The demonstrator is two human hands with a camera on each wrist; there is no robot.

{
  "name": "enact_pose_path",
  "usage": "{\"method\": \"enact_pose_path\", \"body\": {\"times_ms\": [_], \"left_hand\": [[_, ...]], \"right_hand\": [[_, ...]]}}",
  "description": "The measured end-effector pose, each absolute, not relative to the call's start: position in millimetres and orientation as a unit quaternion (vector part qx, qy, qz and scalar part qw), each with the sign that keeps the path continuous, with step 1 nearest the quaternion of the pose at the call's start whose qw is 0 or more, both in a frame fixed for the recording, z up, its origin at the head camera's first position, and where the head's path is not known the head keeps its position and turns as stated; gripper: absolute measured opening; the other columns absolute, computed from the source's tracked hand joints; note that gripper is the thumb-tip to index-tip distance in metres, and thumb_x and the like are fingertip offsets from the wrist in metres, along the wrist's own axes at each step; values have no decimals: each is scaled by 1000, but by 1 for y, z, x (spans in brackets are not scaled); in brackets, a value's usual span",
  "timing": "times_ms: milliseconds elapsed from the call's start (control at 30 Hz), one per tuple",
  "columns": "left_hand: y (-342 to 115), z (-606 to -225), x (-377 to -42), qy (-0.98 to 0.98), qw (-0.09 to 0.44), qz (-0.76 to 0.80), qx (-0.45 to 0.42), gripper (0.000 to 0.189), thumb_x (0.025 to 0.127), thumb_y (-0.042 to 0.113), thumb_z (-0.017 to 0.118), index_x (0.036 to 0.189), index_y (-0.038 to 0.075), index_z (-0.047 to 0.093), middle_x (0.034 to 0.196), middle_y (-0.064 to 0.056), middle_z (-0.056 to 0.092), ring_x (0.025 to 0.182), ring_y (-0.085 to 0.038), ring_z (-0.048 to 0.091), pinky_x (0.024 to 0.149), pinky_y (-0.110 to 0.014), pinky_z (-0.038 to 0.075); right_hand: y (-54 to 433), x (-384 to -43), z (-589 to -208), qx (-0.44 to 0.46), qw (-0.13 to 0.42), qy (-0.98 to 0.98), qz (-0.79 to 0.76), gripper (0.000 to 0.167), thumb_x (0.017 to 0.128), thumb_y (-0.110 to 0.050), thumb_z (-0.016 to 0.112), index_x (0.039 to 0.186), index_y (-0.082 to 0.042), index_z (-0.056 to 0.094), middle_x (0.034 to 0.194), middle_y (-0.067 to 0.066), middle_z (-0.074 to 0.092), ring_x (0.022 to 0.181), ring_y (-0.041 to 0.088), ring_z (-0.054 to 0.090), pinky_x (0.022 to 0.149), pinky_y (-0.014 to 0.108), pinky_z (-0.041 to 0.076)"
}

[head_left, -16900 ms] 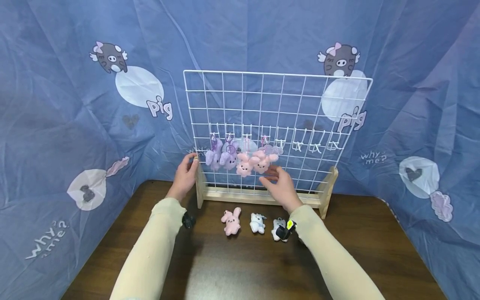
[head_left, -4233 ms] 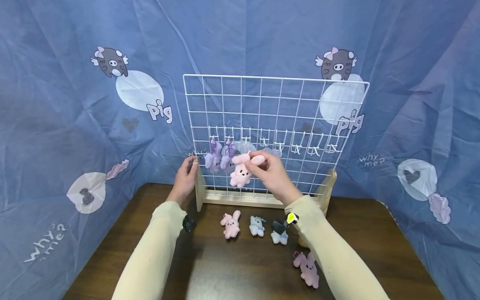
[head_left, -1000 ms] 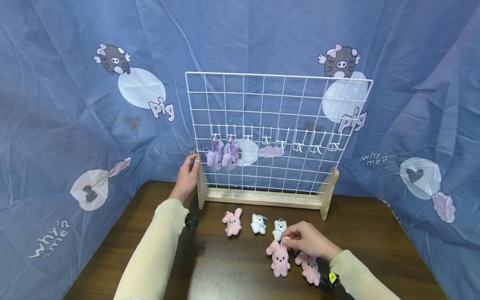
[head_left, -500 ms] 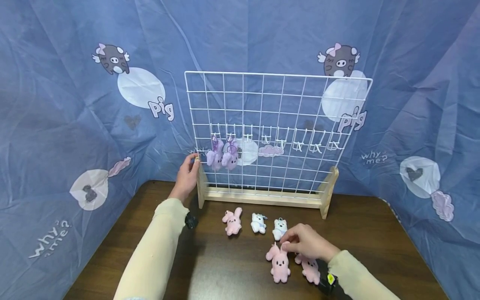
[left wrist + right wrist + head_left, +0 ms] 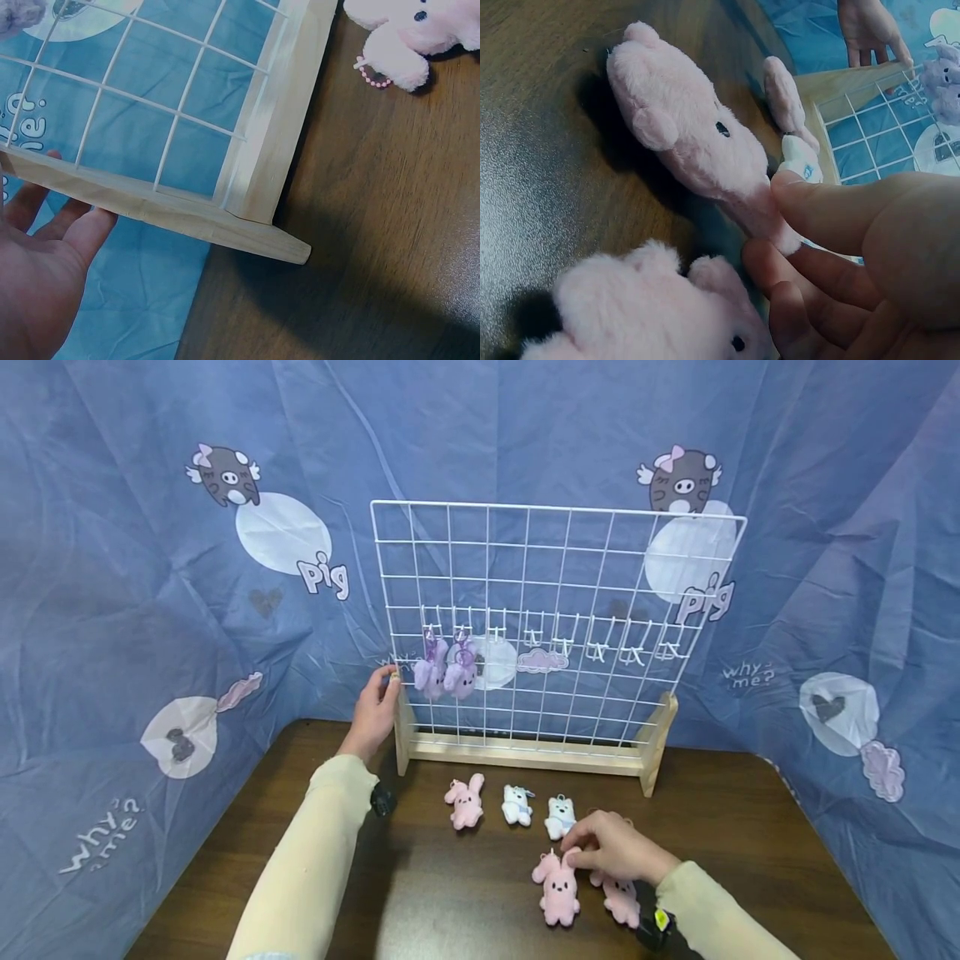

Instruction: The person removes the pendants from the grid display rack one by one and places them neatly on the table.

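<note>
My left hand [image 5: 372, 708] grips the left wooden upright [image 5: 157, 217] of a white wire grid display rack [image 5: 525, 755]. My right hand [image 5: 618, 846] pinches one long ear of a pink plush bunny keychain [image 5: 559, 895] low at the table's front right; the bunny lies face up, its feet toward me. Another pink plush bunny [image 5: 621, 906] lies just right of it, partly under my right hand. In the right wrist view, thumb and index finger meet at the held bunny's ear [image 5: 769, 214]. Two purple plush keychains [image 5: 430, 675] hang from the rack's leftmost hooks.
In front of the rack lie a pink plush bunny [image 5: 467, 803] and two white plush bears, one in the middle [image 5: 516, 806] and one farther right [image 5: 559, 817]. Several bare white hooks [image 5: 596, 652] line the grid. A blue printed cloth [image 5: 225, 652] surrounds the dark wooden table [image 5: 450, 902].
Earlier, two pink bunnies hung beside the purple ones; both are now on the table at front right. Over the last second my right hand lowered the second slightly. My left hand stayed put.
</note>
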State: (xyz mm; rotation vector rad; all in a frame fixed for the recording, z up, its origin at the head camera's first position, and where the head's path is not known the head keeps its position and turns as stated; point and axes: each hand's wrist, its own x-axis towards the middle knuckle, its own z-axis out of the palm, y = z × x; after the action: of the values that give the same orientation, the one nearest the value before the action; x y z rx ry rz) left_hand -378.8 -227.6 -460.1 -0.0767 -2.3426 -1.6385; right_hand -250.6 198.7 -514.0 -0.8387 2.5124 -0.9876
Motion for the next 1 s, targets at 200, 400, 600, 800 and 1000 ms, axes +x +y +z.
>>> {"method": "enact_pose_path", "body": {"times_ms": [200,400,600,800,1000], "left_hand": [[-228,-460,-380,-809,144,-569,-25,41,115,28,44,151,9,47,142,-26,60,127,-35,56,104,-50,44],[-227,-459,-379,-809,140,-570,-23,40,115,28,45,151,11,47,141,-25,60,124,-35,56,102,-50,44],[-227,-458,-378,-811,138,-569,-22,40,115,28,44,151,11,47,141,-25,60,125,-35,56,103,-50,44],[-226,-458,-378,-810,138,-570,-22,40,115,28,44,151,10,47,143,-26,59,129,-36,55,106,-52,44],[-226,-460,-379,-808,140,-571,-22,40,115,28,45,150,10,48,144,-26,59,132,-37,55,108,-52,43]], "right_hand": [[201,-252,-508,-299,142,879,-342,10,94,-16,81,102,-10,81,94,-7,75,74,2,62,68,25,52],[204,-255,-503,-308,121,880,-340,9,93,-12,80,101,-9,80,96,-1,78,78,1,62,70,25,52],[205,-257,-500,-309,105,884,-335,8,93,-11,80,101,-9,79,94,-4,78,79,1,62,73,26,52],[203,-262,-496,-303,97,879,-354,12,93,-11,80,104,-7,77,95,-3,77,82,4,67,74,26,55],[199,-269,-491,-303,70,883,-351,20,95,-13,79,112,-4,74,97,-2,76,84,5,67,74,27,55]]}}
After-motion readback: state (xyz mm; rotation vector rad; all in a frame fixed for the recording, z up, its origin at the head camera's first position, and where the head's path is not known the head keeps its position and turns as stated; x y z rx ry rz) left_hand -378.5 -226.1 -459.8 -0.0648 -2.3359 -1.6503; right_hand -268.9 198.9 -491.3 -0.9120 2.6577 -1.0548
